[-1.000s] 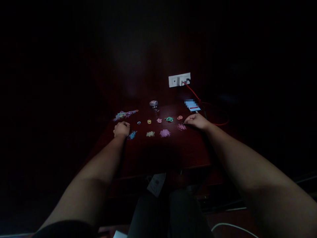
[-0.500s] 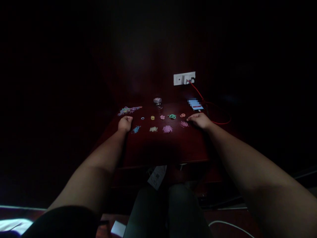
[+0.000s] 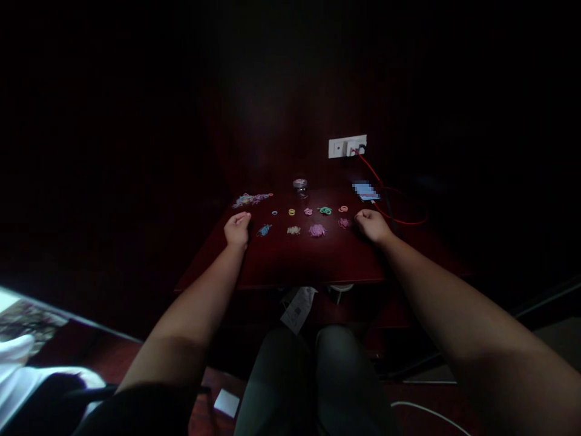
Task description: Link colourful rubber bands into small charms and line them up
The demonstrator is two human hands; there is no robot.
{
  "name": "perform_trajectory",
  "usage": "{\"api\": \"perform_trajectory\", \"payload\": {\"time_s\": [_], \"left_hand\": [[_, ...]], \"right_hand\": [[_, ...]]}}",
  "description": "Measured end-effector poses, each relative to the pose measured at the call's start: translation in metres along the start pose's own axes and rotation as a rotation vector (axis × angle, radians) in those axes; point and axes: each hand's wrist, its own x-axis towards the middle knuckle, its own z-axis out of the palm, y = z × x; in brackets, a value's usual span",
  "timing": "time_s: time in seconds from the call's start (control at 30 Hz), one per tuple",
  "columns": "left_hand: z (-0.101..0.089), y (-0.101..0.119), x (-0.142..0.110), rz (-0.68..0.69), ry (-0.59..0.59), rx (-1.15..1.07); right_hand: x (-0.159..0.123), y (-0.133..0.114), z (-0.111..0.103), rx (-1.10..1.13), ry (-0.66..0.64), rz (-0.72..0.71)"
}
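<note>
My left hand [image 3: 237, 229] rests at the left of the dark red table, closed in a loose fist; whatever is in it, if anything, is hidden. Nearest to it are a bunch of blue rubber bands [image 3: 264, 230] and a multicoloured heap of bands [image 3: 252, 200]. At the right, my right hand [image 3: 373, 226] is closed too, its fingers curled beside a small dark pink pile of bands [image 3: 344, 223]; its inside does not show. Between the hands lie a cream pile [image 3: 293, 230], a purple pile [image 3: 317, 230], a blue ring [image 3: 275, 212], yellow rings [image 3: 292, 212], pink rings [image 3: 308, 211], green rings [image 3: 325, 211] and orange rings [image 3: 344, 209].
A small clear jar [image 3: 300, 186] stands behind the rings. A phone [image 3: 365, 191] lies at the back right, with a red cable [image 3: 403, 222] running to a wall socket [image 3: 336, 148]. Below the table edge hangs a printed paper bag or sheet [image 3: 298, 310], in front of my knees.
The view has shifted, so the table things appear farther right. My right hand has drawn slightly away from the dark pink pile and its fingers have curled more. My left hand stays closed.
</note>
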Motion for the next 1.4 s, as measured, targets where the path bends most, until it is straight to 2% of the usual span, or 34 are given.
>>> {"api": "perform_trajectory", "payload": {"time_s": [0.1,0.17,0.23,0.3,0.4,0.53,0.63,0.83,1.13,1.4], "left_hand": [[0.004,0.011,-0.036,0.013,0.021,-0.079],[0.013,0.022,-0.066,0.031,0.015,-0.179],[0.027,0.033,-0.096,0.032,-0.069,-0.283],[0.043,0.041,-0.122,0.0,-0.207,-0.333],[0.06,0.047,-0.143,-0.039,-0.418,-0.32],[0.067,0.046,-0.144,-0.081,-0.475,-0.292],[0.065,0.044,-0.14,-0.115,-0.528,-0.291],[0.063,0.042,-0.135,-0.169,-0.634,-0.298],[0.063,0.041,-0.133,-0.153,-0.64,-0.264],[0.064,0.04,-0.131,-0.18,-0.643,-0.224]], "right_hand": [[-0.014,-0.008,0.013,0.031,-0.03,-0.037],[-0.023,-0.014,0.024,0.058,-0.056,-0.063],[-0.032,-0.019,0.037,0.086,-0.083,-0.088],[-0.041,-0.025,0.053,0.113,-0.114,-0.11],[-0.05,-0.033,0.076,0.149,-0.178,-0.129],[-0.055,-0.038,0.093,0.188,-0.25,-0.137],[-0.056,-0.038,0.094,0.194,-0.308,-0.145],[-0.054,-0.038,0.092,0.229,-0.288,-0.173],[-0.057,-0.046,0.083,0.266,-0.334,-0.052],[-0.061,-0.053,0.084,0.293,-0.302,0.033]]}}
